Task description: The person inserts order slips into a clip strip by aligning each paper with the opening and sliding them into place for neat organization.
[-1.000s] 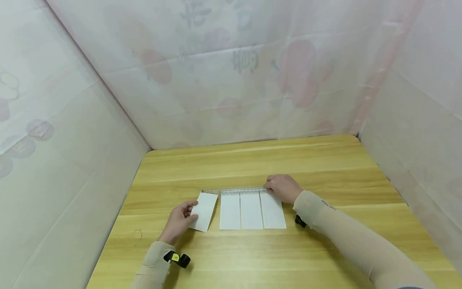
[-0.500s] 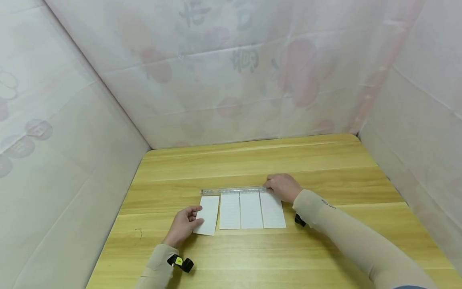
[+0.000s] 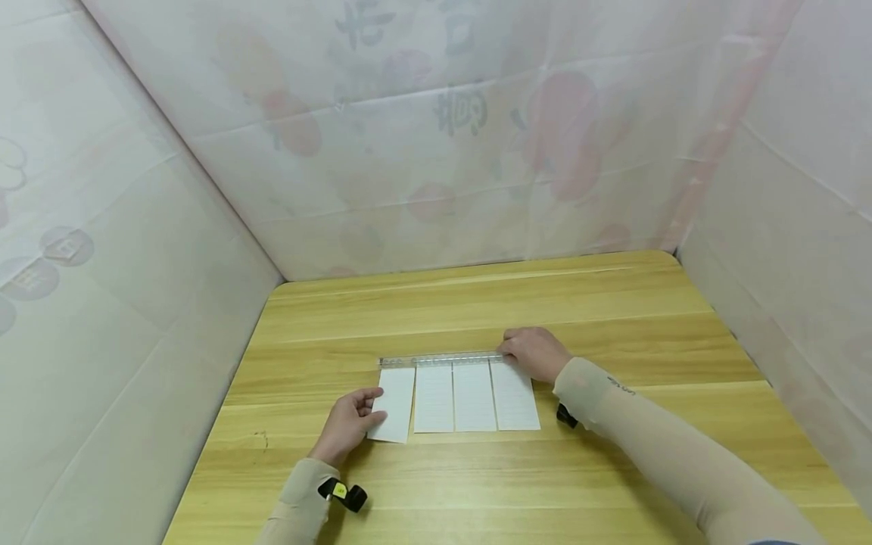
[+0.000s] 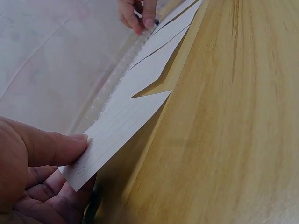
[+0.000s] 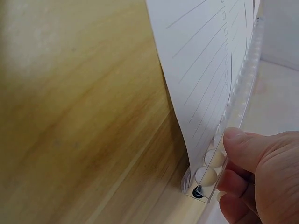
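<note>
A clear plastic ticket rail (image 3: pixel 436 359) lies across the table, with whitish balls (image 5: pixel 205 176) inside its end. My right hand (image 3: pixel 538 354) pinches the rail's right end between thumb and fingers. Three white lined paper slips (image 3: pixel 474 397) hang side by side from it towards me. At the rail's left end, my left hand (image 3: pixel 349 422) pinches another slip (image 3: pixel 395 405) by its left edge. That slip's far edge meets the rail; whether it is tucked inside, I cannot tell. The left wrist view shows the slip (image 4: pixel 119 126) tilted up off the table.
The wooden table (image 3: pixel 477 484) has rounded far corners. A pale printed curtain (image 3: pixel 436 151) closes off the back, and similar sheets (image 3: pixel 102 341) stand at both sides. Each wrist wears a small black camera (image 3: pixel 343 494).
My left hand has shifted slightly right and nearer to me, turning its slip from slanted to nearly in line with the others, its far edge now at the rail. My right hand stays put.
</note>
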Demonstrator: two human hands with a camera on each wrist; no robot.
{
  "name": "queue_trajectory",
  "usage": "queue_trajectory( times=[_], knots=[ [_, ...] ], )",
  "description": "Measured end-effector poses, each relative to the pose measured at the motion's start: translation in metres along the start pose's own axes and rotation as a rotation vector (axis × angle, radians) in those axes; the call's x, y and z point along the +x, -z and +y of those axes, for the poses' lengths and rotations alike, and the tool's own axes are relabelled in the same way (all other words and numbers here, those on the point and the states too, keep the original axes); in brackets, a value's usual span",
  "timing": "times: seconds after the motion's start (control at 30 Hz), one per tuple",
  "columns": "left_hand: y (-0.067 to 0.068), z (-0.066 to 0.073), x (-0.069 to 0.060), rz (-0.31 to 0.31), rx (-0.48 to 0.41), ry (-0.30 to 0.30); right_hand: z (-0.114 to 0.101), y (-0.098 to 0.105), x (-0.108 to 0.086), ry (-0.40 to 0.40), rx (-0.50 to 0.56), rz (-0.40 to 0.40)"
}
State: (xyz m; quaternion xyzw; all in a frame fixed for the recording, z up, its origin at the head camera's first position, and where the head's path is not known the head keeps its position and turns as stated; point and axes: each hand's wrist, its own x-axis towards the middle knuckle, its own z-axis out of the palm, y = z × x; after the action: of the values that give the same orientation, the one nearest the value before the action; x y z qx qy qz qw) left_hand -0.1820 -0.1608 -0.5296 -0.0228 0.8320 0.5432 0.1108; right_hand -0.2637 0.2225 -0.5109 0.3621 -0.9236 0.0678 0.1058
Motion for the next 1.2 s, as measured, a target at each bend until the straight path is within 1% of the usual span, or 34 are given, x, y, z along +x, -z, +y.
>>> queue_trajectory(
  times=[0.23,0.47,0.7,0.97,1.1,1.2],
  knots=[
    [0.0001,-0.0006,0.0015,-0.003,0.000,-0.006,-0.0009,-0.0009,0.0002,0.004,-0.009,0.000],
    [-0.0018,0.0016,0.0016,0.000,-0.020,0.006,-0.0017,-0.0005,0.0000,0.011,-0.008,0.012],
    [-0.0035,0.0025,0.0032,0.003,-0.007,0.016,-0.0025,0.0016,-0.0009,-0.001,0.007,0.015],
    [-0.0043,0.0014,0.0057,0.008,0.001,0.028,-0.0033,0.0016,-0.0009,-0.009,0.014,-0.006],
    [-0.0047,0.0040,0.0073,0.015,0.005,0.029,-0.0029,0.0008,-0.0005,-0.014,0.012,-0.006],
    [-0.0045,0.0067,0.0084,0.020,0.024,0.032,-0.0032,0.0007,-0.0003,-0.015,0.016,-0.002]
  ],
)
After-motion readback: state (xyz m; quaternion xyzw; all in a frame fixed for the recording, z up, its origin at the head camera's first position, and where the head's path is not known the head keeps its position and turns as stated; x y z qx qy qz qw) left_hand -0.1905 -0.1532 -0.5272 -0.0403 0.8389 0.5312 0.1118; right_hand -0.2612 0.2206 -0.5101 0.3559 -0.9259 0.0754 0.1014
